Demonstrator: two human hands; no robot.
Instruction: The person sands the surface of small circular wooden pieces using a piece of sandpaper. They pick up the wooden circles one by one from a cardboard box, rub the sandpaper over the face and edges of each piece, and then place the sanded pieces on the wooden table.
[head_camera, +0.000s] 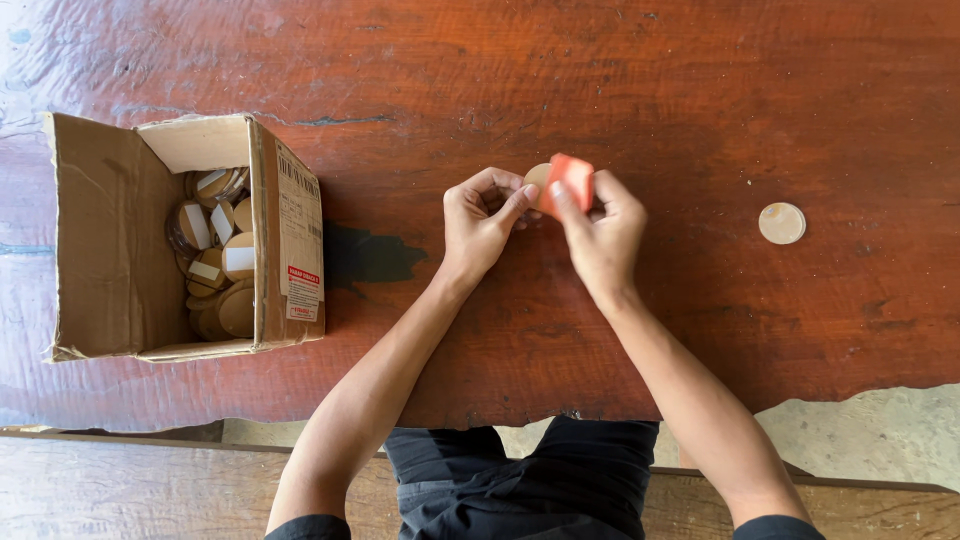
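at the far left an open brown cardboard box sits on the reddish-brown wooden table, its flaps spread wide so the contents show from above — a loose heap of round tan wooden discs, several with pale rectangular strips across them. a dark stain marks the tabletop just right of the box.

moving toward the middle, the left hand is closed in a pinch on a small round tan wooden disc, thumb and fingertips gripping its left edge, most likely to keep it steady just above the table. pressed against that disc from the right is a small orange-red block, rounded at the corners, which the right hand grasps between thumb and fingers; the block covers most of the disc, so the disc's face is largely hidden.

well apart to the right, a single pale round disc lies flat on the wood. nothing stands between the hands and the box or this lone disc. below the table edge a wooden bench and the person's dark clothing show.
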